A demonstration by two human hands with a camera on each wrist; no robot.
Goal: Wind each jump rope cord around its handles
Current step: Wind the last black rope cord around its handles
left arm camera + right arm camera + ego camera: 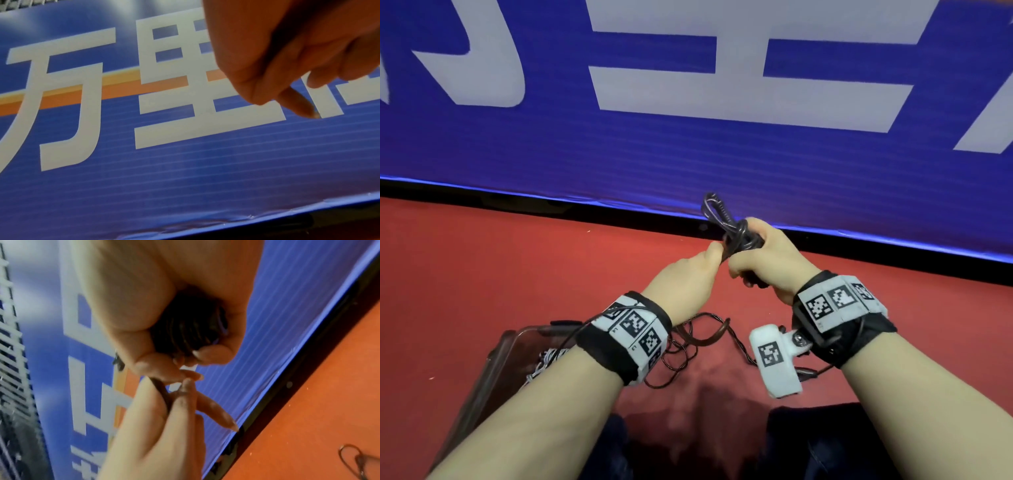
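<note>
1. Up front, the right hand [767, 253] is fisted round the black handles [189, 327] – raised above the red floor [482, 274].
2. Beside it, the left hand [685, 277] pinches the dark cord [162, 391] – thumb against fingers.

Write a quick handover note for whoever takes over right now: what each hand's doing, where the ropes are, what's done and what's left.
Right hand: grips the black handles, with cord coiled round them and a loop sticking out above the fist.
Left hand: pinches the free cord end right beside the bundle.
Other ropes: a loose dark cord lies on the red floor under the wrists; a braided white one sits in the clear box at left.
Done: this rope looks mostly wound.
Left: tuck or secure the end, set the bundle down, then probably wind the others.
</note>
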